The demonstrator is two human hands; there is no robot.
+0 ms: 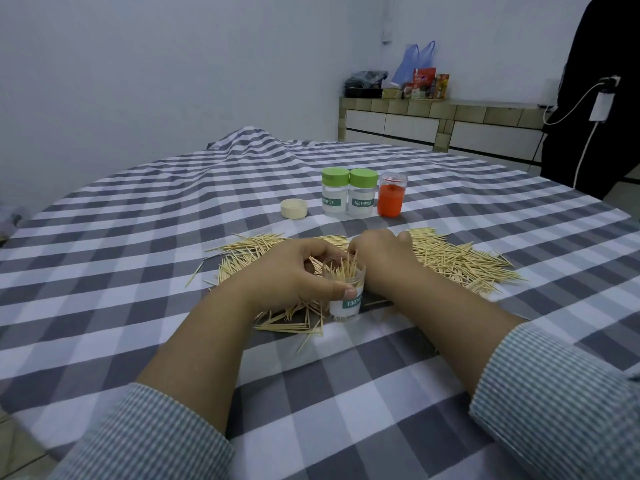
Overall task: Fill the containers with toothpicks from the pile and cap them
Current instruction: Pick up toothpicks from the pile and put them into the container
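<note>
My left hand point(294, 271) grips an open clear container point(346, 299) labelled TOOTHPICK, upright on the table amid the toothpick pile point(457, 261). Several toothpicks stand inside it. My right hand point(377, 258) is at the container's far rim, fingers curled down; whether it pinches toothpicks is hidden. A loose cream cap point(294, 208) lies farther back. Behind it stand two clear containers with green caps point(335, 197) point(362, 197) and an orange container point(391, 199) with a clear top.
A grey-and-white checked cloth point(138, 237) covers the table. A tiled counter point(433, 119) with bags and packets stands at the back right. A person in black point(595, 98) stands at the right edge beside a hanging charger cable.
</note>
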